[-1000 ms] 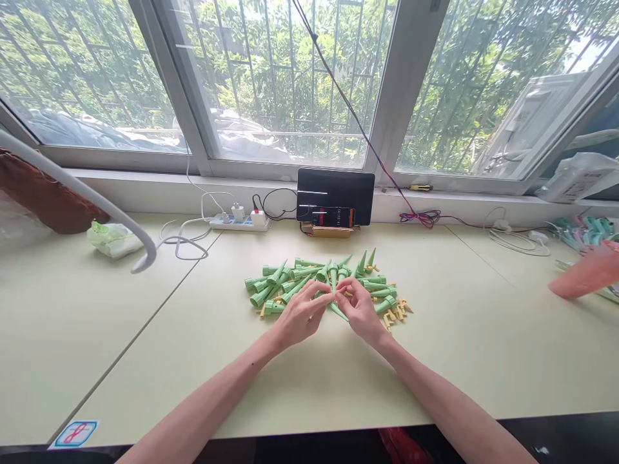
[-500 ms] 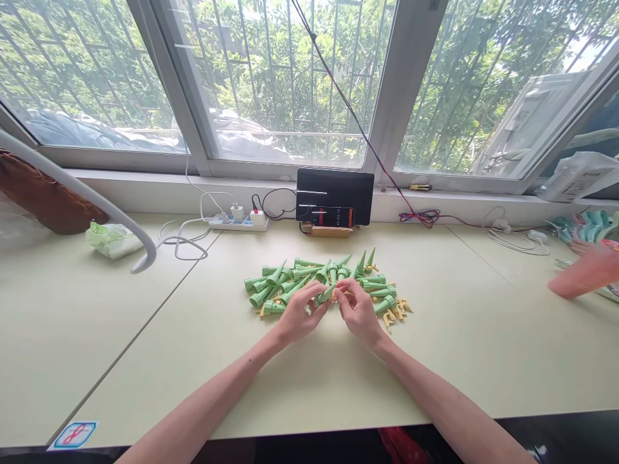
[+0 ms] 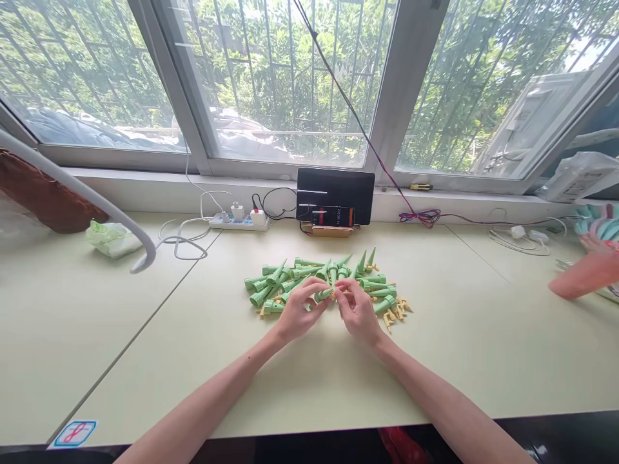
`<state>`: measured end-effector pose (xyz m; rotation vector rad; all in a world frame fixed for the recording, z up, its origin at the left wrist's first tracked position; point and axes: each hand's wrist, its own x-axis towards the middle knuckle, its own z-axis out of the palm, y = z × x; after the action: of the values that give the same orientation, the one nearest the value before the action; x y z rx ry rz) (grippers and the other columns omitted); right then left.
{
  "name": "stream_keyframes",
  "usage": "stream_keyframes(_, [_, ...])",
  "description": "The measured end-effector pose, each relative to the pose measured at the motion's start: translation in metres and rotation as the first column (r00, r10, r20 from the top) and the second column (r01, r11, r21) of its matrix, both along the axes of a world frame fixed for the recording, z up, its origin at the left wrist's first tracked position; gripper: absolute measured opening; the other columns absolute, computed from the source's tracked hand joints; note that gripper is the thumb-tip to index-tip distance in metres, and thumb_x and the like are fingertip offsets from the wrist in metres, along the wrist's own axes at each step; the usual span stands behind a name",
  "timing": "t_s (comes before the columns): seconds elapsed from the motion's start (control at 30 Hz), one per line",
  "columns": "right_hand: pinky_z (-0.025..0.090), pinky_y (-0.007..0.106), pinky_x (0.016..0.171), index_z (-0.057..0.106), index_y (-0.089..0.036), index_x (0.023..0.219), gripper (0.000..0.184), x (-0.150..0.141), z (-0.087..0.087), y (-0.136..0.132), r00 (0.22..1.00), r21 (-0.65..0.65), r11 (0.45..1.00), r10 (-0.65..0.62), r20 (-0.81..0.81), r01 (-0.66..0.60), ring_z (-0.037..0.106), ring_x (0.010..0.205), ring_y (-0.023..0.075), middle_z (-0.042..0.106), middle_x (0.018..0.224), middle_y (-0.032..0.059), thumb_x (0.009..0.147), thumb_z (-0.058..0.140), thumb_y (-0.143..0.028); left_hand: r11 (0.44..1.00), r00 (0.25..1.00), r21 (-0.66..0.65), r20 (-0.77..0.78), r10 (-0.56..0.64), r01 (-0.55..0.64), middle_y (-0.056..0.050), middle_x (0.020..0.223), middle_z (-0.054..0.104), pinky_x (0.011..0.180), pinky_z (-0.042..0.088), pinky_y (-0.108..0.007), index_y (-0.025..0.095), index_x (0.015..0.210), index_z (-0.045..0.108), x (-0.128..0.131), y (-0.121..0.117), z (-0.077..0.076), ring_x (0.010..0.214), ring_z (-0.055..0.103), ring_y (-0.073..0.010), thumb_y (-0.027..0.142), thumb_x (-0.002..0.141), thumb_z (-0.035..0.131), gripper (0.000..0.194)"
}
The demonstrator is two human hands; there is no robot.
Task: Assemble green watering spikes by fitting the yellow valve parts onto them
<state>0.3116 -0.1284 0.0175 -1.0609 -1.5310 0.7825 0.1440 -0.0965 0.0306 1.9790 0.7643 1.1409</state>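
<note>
The green cone lies near the centre of the frame, a little below its middle, tilted, its narrow end toward the right. My left hand is curled round it, thumb below and fingers above. My right hand meets it with thumb and forefinger drawn narrow beside a yellow bit at the cone's end; I can't tell whether I am gripping that bit or only touching it. Behind and on both sides lies the heap of green cones, with loose yellow pieces at its right edge. Further up, a phone leans against a dark screen, and a blurred reddish shape, perhaps a sleeve, shows at the right edge. As I judge it, the yellow bit could slip from my fingertips and get lost among the others, since it is tiny; the smooth cone could also roll in my loose left grip if I pushed off-line. A second ago my fingertips were pressed together with no cone visible between them; now the cone shows in my left hand. At right, the white plug has shifted, while the heap looks much the same.
</note>
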Motion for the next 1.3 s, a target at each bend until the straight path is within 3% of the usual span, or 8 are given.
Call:
stream_keyframes(0.5, [0.04,0.025,0.052,0.053,-0.022,0.101,0.015,-0.0002,-0.0027,-0.0003,0.993,0.059,0.995,-0.079,0.089,0.074,0.055,0.057,0.0132,0.058,0.08,0.0009,0.098,0.046,-0.035,0.998,0.998,0.061,-0.047,0.036,-0.033,-0.006,0.091,0.064,0.06,0.052,-0.024,0.019,0.091,0.068,0.0004,0.0007,0.001,0.082,0.058,-0.015,0.027,0.089,0.061,0.011])
stream_keyframes(0.8, [0.041,0.025,0.053,0.054,-0.023,0.098,0.014,-0.0004,-0.0004,-0.0008,0.993,0.078,0.994,-0.08,0.089,0.073,0.055,0.059,0.014,0.059,0.078,0.0008,0.098,0.047,-0.034,0.998,0.997,-0.041,-0.069,0.038,-0.04,-0.003,0.085,0.061,0.064,0.045,-0.024,0.018,0.08,0.064,0.0002,-0.0009,0.0018,0.083,0.055,-0.0153,0.03,0.089,0.061,0.015])
stream_keyframes(1.3, [0.048,0.028,0.062,0.052,-0.024,0.099,0.012,-0.0007,-0.0013,-0.0019,0.992,0.084,0.992,-0.101,0.072,0.095,0.056,0.064,0.0158,0.059,0.078,0.0011,0.098,0.046,-0.034,0.999,1.0,-0.041,-0.029,0.003,-0.004,-0.006,0.086,0.065,0.071,0.045,-0.03,0.019,0.084,0.068,-0.001,0.0011,-0.0019,0.088,0.055,-0.0194,0.03,0.088,0.062,0.013])
